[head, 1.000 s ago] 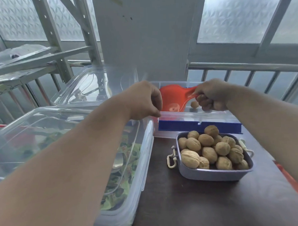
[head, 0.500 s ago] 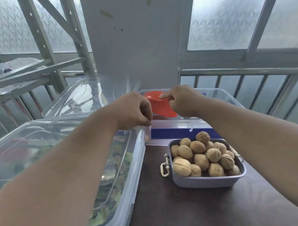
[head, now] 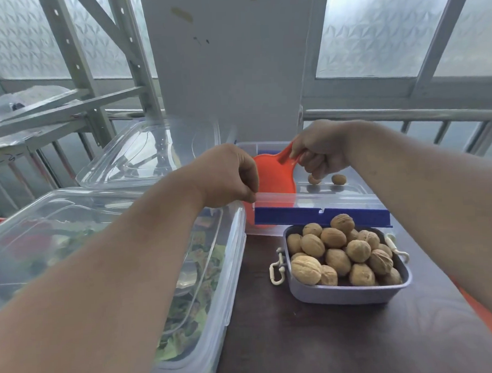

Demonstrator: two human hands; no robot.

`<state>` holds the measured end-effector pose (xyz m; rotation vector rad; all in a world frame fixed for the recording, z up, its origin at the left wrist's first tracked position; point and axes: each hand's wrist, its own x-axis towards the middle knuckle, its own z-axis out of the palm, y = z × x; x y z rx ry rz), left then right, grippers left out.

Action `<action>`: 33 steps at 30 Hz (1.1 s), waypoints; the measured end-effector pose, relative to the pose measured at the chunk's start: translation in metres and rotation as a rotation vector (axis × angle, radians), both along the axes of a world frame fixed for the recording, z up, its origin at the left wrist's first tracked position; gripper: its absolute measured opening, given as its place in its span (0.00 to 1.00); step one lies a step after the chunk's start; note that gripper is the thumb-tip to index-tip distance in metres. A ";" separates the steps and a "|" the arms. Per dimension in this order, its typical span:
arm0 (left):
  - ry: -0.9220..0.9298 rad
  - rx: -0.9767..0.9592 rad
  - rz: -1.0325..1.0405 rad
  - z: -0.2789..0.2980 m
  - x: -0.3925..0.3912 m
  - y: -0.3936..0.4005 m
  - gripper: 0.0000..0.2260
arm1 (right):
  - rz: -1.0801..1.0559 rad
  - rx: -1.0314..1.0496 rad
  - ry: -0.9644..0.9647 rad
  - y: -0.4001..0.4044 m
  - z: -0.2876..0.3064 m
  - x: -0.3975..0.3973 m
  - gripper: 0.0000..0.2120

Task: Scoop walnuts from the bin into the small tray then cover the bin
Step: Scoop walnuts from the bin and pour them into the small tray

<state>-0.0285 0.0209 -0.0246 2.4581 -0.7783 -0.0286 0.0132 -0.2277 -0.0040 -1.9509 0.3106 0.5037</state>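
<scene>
Walnuts [head: 342,252] heap the small tray [head: 351,294], just in front of the bin [head: 349,194]. Right hand [head: 319,152] grips the orange scoop [head: 275,176] inside the bin; left hand [head: 230,177] pinches the bin's front rim. Recommendation: set scoop flat among the few remaining nuts, then fit the lid [head: 150,151].

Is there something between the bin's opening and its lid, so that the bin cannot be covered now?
Yes. The orange scoop stands inside the bin, its handle held by the right hand above the rim. The left hand pinches the bin's front edge. The clear lid lies to the left.
</scene>
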 end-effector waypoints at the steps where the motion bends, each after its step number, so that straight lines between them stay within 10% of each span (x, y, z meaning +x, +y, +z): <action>1: 0.001 -0.001 -0.002 0.000 0.000 0.000 0.07 | -0.048 0.039 0.023 -0.002 -0.006 0.000 0.15; 14: 0.009 -0.011 -0.017 -0.001 0.002 -0.001 0.08 | -0.177 0.339 0.133 -0.044 -0.043 -0.013 0.16; 33: -0.003 -0.021 -0.021 -0.004 0.004 0.001 0.07 | -0.517 0.338 -0.353 -0.060 0.001 -0.157 0.07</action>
